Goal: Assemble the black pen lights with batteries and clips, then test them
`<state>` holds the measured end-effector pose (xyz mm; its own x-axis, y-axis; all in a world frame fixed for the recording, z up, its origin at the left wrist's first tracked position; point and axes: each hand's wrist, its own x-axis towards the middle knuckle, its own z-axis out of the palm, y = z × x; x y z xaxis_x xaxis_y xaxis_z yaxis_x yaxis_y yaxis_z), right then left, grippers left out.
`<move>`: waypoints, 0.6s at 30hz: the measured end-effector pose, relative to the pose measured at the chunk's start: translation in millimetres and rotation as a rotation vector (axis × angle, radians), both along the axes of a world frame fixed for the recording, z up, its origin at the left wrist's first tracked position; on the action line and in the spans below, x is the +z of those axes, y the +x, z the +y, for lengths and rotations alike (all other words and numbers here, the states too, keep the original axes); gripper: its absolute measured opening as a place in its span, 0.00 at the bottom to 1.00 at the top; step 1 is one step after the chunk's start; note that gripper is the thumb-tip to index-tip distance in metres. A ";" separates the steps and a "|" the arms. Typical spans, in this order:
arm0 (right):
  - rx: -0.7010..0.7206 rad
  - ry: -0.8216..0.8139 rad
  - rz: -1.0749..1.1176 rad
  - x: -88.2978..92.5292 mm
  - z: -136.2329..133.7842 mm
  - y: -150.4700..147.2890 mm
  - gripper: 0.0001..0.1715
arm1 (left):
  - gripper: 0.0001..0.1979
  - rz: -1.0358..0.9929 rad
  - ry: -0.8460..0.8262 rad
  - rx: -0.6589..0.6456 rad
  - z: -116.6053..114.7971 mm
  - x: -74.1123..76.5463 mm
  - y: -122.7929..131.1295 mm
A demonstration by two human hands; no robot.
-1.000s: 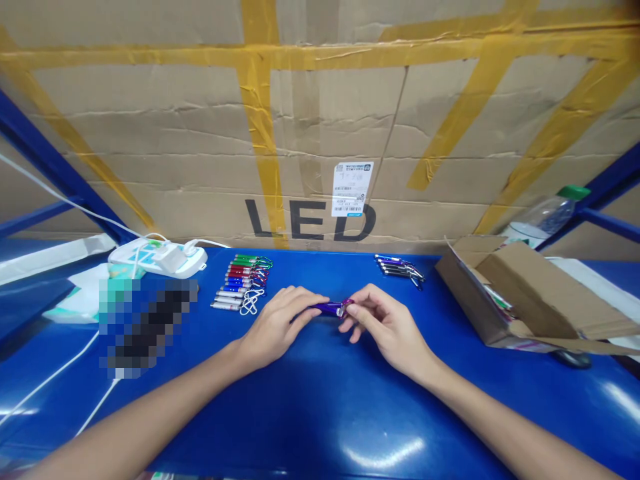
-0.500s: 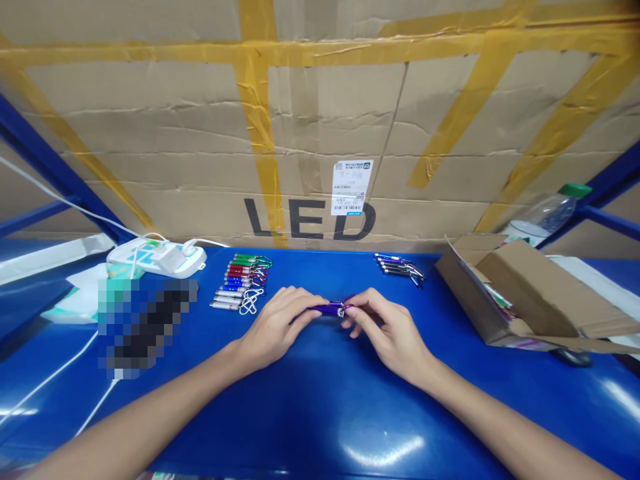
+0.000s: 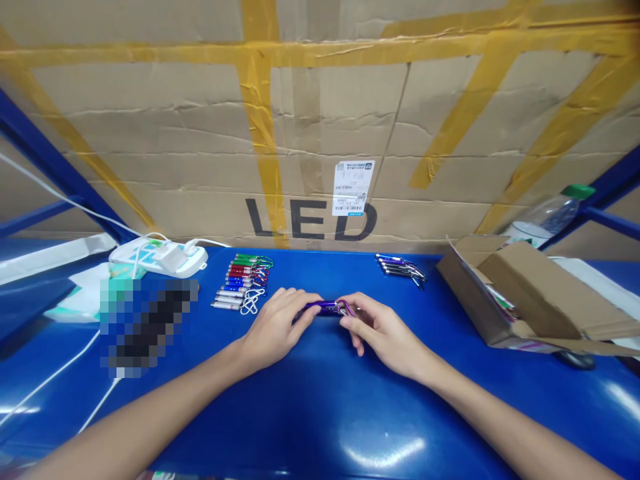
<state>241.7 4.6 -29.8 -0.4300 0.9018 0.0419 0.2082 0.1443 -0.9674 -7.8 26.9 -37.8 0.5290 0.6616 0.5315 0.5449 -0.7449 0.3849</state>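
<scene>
Between my hands, over the middle of the blue table (image 3: 320, 400), is a small purple flashlight (image 3: 327, 307) with a purple carabiner clip at its right end. The fingers of my left hand (image 3: 280, 325) pinch the flashlight's body. My right hand (image 3: 383, 333) has its thumb and index finger closed on the clip. To the left lies a column of small flashlights (image 3: 237, 283) in green, red, blue and silver, their clips pointing right. Beyond my right hand, several blue and black ones (image 3: 395, 265) lie side by side.
An open cardboard box (image 3: 480, 300) stands at the right, with a green-capped bottle (image 3: 555, 212) behind it. At the left are a white power strip (image 3: 187, 265), a tissue pack (image 3: 80, 293), cables and a blurred dark object (image 3: 155, 323). A large taped carton (image 3: 200, 147) rises behind.
My right fingers have shifted on the clip, and more of the clip and the flashlight's body now shows. Both hands stay nearly in place.
</scene>
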 end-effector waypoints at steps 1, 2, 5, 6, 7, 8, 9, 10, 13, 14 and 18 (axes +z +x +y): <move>0.002 0.049 -0.063 0.1 -0.2 0.8 0.22 | 0.11 -0.002 0.001 -0.004 -0.2 0.2 0.2; 0.007 0.109 -0.133 0.3 -0.4 1.8 0.21 | 0.10 0.000 0.002 -0.010 -0.6 0.7 0.4; 0.039 0.292 -0.309 1.1 0.6 5.3 0.21 | 0.10 0.009 0.014 -0.024 -1.6 2.8 1.0; 0.045 0.339 -0.342 1.2 1.5 6.5 0.21 | 0.10 0.010 0.020 -0.025 -1.8 3.4 1.1; 0.048 0.379 -0.364 1.1 2.4 7.6 0.22 | 0.10 0.011 0.026 -0.024 -2.0 3.9 1.2; 0.046 0.414 -0.378 0.8 3.4 8.7 0.22 | 0.10 0.012 0.031 -0.022 -2.0 4.3 1.3; 0.041 0.445 -0.390 0.4 4.4 9.7 0.22 | 0.10 0.012 0.036 -0.019 -2.0 4.4 1.3; 0.036 0.471 -0.401 0.0 5.1 10.5 0.21 | 0.10 0.011 0.041 -0.017 -1.9 4.5 1.2; 0.029 0.526 -0.431 0.4 6.4 12.5 0.20 | 0.10 0.004 0.056 -0.015 -1.8 4.4 1.2; 0.031 0.537 -0.439 1.5 6.5 13.0 0.20 | 0.10 0.003 0.060 -0.015 -1.8 4.4 1.3; 0.050 0.584 -0.428 9.0 6.3 15.0 0.17 | 0.10 0.005 0.056 -0.025 -2.4 5.5 1.7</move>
